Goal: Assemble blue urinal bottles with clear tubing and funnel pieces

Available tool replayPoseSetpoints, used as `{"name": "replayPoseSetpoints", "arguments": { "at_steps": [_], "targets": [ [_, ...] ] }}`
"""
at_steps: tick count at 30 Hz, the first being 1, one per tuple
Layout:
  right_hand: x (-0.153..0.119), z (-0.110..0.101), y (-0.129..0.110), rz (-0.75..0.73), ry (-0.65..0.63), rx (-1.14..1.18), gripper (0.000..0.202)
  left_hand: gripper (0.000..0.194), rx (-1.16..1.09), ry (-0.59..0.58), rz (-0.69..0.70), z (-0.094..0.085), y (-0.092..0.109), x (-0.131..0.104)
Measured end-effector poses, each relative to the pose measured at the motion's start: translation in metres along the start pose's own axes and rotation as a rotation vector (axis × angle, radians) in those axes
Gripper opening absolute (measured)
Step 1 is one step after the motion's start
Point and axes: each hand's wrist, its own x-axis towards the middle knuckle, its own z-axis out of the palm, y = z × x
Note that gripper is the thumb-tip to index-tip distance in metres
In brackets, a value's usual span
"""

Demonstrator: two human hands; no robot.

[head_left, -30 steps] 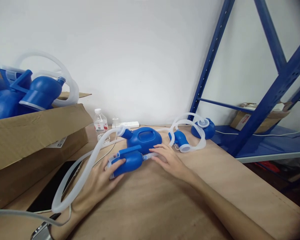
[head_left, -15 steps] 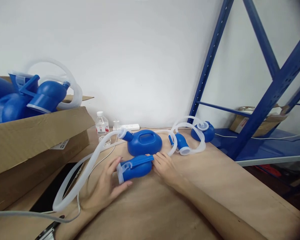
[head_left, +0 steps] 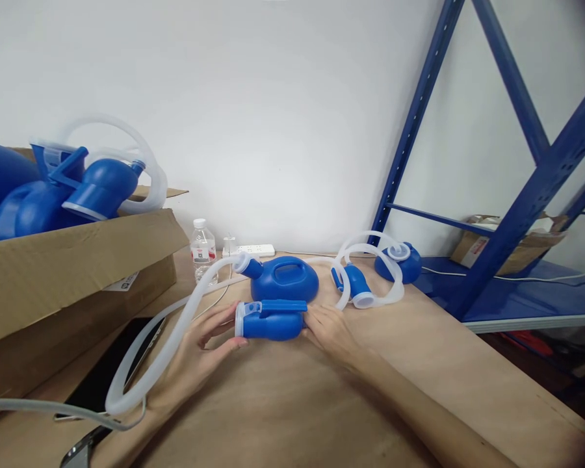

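Note:
A blue plastic urinal cup [head_left: 275, 325] with a straight handle and a whitish rim lies sideways between my hands. My left hand [head_left: 207, 341] curls its fingers and thumb around the rimmed end. At the opposite, narrow end my right hand [head_left: 329, 331] grips with closed fingers, which hide the neck. Just behind stands a blue urinal jug [head_left: 285, 281] with a moulded handle. From the jug's capped spout a translucent hose [head_left: 175, 348] loops down across my left forearm.
A cardboard box [head_left: 92, 260] full of blue urinal parts stands at left, beside a black flat object [head_left: 104, 370]. A water bottle [head_left: 203, 253] and a power strip [head_left: 256, 249] sit by the wall. Another cup [head_left: 355, 283] and jug [head_left: 404, 263] with coiled hose lie right, near a blue shelf [head_left: 517, 286].
The cup has turned level, its rim and handle now lying straighter. My left hand has closed in on the rim. The whole view has shifted slightly.

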Motion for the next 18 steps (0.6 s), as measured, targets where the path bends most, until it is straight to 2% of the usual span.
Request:
{"name": "replayPoseSetpoints", "arguments": {
  "at_steps": [4,7,9,10,12,14,16,18],
  "targets": [
    [0.001,-0.004,0.003,0.021,-0.041,0.020,0.039,0.052,0.223,0.020,0.162,-0.001,0.003,-0.002],
    [-0.001,-0.003,0.006,0.046,-0.071,-0.003,0.035,0.059,0.227,0.019,0.143,0.002,0.003,-0.003],
    [-0.002,-0.003,0.008,0.056,-0.122,-0.006,0.034,0.057,0.194,0.002,0.100,0.004,0.004,-0.003],
    [-0.002,-0.004,0.009,0.064,-0.158,-0.001,0.041,0.055,0.184,-0.012,0.089,0.005,0.004,-0.003],
    [-0.002,-0.008,0.008,0.096,-0.205,0.021,0.068,0.053,0.192,-0.038,0.108,0.007,0.004,-0.003],
    [0.000,-0.013,0.003,0.125,-0.194,0.047,0.091,0.052,0.238,-0.043,0.164,0.010,0.003,-0.004],
    [0.004,-0.017,-0.006,0.134,-0.188,0.073,0.095,0.051,0.300,-0.029,0.235,0.012,0.002,-0.005],
    [0.009,-0.020,-0.017,0.131,-0.201,0.108,0.084,0.048,0.351,-0.018,0.302,0.015,0.002,-0.008]
  ]
}}
